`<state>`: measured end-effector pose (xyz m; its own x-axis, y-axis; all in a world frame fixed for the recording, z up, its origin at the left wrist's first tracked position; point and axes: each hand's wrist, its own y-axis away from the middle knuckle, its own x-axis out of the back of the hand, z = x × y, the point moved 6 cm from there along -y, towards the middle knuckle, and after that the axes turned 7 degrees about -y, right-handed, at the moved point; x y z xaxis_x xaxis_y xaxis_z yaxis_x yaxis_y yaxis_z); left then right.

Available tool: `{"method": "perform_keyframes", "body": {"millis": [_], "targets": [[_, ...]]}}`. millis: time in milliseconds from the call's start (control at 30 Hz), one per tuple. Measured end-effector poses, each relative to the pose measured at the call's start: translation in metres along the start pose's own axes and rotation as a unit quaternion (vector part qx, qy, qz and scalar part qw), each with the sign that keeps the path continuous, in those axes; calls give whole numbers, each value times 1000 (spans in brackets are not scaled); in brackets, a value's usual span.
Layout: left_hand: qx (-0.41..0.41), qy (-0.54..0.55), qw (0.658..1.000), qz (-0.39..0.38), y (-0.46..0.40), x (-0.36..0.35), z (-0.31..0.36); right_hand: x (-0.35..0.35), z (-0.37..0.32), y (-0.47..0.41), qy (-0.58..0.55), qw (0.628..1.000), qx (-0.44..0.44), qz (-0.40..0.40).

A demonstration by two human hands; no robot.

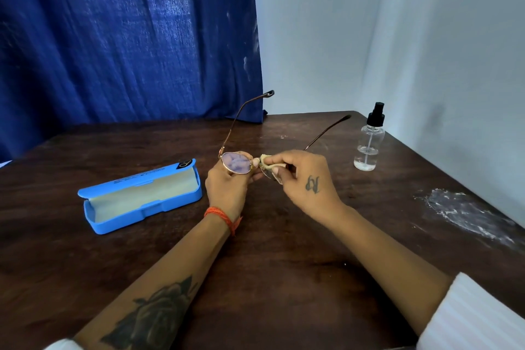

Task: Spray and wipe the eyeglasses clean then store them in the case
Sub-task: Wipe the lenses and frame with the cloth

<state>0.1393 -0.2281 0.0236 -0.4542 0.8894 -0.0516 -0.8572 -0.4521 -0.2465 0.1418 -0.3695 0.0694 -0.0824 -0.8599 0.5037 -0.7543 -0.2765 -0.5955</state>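
My left hand holds the thin gold-framed eyeglasses by the left lens, lenses toward me and both temple arms pointing away over the table. My right hand pinches a small pale cleaning cloth against the right lens, which is mostly hidden by the cloth and fingers. The blue glasses case lies open on the table to the left of my hands, its pale lining showing and nothing inside. A clear spray bottle with a black pump top stands upright at the right, apart from both hands.
The dark wooden table has a white scuffed patch near its right edge. A blue curtain hangs behind the table at the left; pale walls close the back right corner.
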Motion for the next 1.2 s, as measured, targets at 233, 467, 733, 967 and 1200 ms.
{"method": "perform_keyframes", "body": {"millis": [233, 467, 733, 967, 1200], "targets": [[24, 46, 998, -18, 0, 1, 3, 14, 9, -6, -95, 991, -85, -43], [69, 51, 996, -14, -5, 4, 2, 2, -1, 1, 90, 990, 76, -81], [88, 90, 991, -39, -4, 0, 2, 15, 24, -6, -184, 967, -166, -62], [110, 98, 988, -42, -2, -1, -1, 23, 43, -5, -271, 923, -273, 11], [153, 163, 974, -30, 1, -3, -5, 36, -4, -1, -118, 979, 69, 150]]}}
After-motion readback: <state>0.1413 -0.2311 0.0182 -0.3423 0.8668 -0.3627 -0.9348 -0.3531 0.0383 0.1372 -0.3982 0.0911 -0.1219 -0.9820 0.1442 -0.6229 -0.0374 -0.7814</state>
